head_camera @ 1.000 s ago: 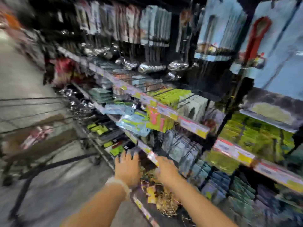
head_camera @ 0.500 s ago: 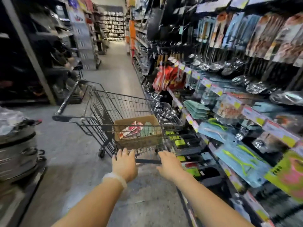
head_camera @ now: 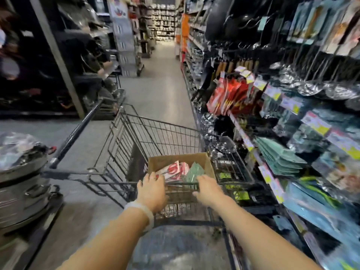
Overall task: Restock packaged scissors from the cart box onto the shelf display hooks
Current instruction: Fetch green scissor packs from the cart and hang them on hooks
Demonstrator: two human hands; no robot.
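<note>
Both hands reach over the cart [head_camera: 155,133] rim at the box [head_camera: 206,162]; left hand [head_camera: 153,190] fingers loosely touch the packaged scissors [head_camera: 171,169]; right hand [head_camera: 208,190] fingers curl downward, grasp unclear.

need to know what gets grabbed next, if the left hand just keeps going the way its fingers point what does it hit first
Most likely the red-printed packages at the near left of the cardboard box in the cart. The left hand is at the cart's near rim, fingers aimed forward into the box. Depth is unclear, so the box's near wall might come first.
</note>
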